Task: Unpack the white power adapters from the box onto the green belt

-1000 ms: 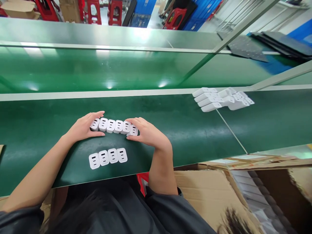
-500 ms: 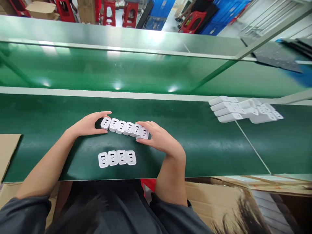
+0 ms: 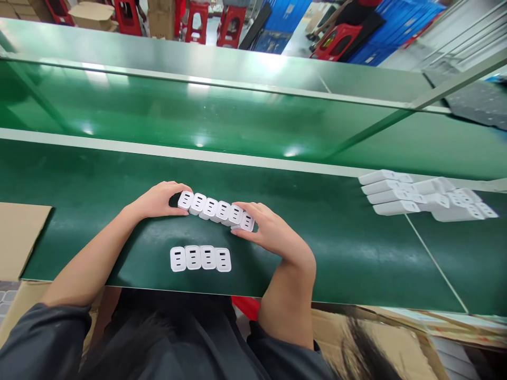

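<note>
A slanting row of several white USB chargers (image 3: pixel 210 208) lies on the green worktop, port faces showing one wider dark slot and narrower ones. At the row's left end, my left hand (image 3: pixel 164 199) has its thumb and fingers closed around the end charger. My right hand (image 3: pixel 265 226) grips the right end, thumb on the near side and fingers on the far side. Closer to my body stands a second, shorter row of similar white chargers (image 3: pixel 200 258), touched by neither hand.
More white chargers (image 3: pixel 396 195) are grouped at the right of the green worktop (image 3: pixel 340 248). A cardboard sheet (image 3: pixel 24 237) lies at the left edge. Behind runs a raised shelf (image 3: pixel 237 66) with a metal post. Red stools (image 3: pixel 197 24) and blue crates (image 3: pixel 285 21) stand beyond.
The view has shifted and tilted slightly, so the bench appears further right. My left hand has closed in on the end charger. The shorter row has stayed in place on the worktop.
</note>
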{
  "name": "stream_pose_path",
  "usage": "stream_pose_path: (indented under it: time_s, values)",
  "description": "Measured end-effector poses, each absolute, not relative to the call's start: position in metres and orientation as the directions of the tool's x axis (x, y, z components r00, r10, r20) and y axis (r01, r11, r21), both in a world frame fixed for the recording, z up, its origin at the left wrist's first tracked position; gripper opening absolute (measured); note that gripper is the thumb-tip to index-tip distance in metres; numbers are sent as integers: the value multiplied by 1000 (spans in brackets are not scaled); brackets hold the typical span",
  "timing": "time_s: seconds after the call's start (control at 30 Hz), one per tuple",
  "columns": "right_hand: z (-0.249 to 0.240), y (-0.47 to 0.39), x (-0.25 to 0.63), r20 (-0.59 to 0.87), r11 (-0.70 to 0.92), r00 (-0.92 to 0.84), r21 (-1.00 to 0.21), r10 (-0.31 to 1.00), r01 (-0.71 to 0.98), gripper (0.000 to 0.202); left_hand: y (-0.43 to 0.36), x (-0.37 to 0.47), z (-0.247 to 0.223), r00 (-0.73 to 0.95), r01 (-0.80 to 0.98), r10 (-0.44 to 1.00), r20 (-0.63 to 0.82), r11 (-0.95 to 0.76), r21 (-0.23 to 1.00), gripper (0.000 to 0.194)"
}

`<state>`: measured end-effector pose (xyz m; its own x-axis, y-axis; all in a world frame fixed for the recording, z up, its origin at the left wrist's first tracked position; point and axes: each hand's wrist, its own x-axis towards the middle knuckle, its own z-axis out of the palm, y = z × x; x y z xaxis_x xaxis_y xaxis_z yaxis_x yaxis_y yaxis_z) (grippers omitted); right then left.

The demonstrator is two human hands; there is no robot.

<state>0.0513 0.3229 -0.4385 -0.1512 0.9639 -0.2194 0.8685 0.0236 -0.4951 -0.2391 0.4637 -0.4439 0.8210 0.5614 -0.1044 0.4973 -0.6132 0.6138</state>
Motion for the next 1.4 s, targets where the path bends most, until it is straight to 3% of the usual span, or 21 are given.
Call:
stream_pose_path:
  time_s: [0.17,0.37,0.63,0.73,0.87,0.97,1.1,1.27,1.4]
  values:
    - [-437,324,42,-116,86,-167,-508,979,857,69,461,-239,-447,824,489,561,-75,-639,594,58]
    - [-438,331,19,118,252,-223,-417,968,873,65,457,-238,-446,826,475,559,-69,-626,619,66]
    - [-446,341,4,-28,201,-217,-280,976,939,66,461,-241,-451,807,498,587,-71,-610,617,53]
    - [-440,343,4,-5,227,-234,-233,972,946,77,462,-242,-454,796,499,601,-73,-583,641,64]
    - [-431,354,-3,113,431,-417,-180,902,884,80,467,-250,-454,812,448,577,-82,-528,722,93]
    - [-433,365,-14,66,587,-583,-139,809,798,67,472,-257,-452,806,441,584,-95,-485,755,97]
    - [-441,369,-24,-21,478,-480,-68,877,876,52,473,-259,-449,800,446,594,-86,-492,748,92]
    - [-445,366,4,-22,309,-309,-15,951,951,51,473,-257,-449,773,494,624,-110,-485,722,89]
    - [-441,363,68,-41,29,-29,-19,999,999,52,482,-257,-456,770,511,627,-116,-498,700,88]
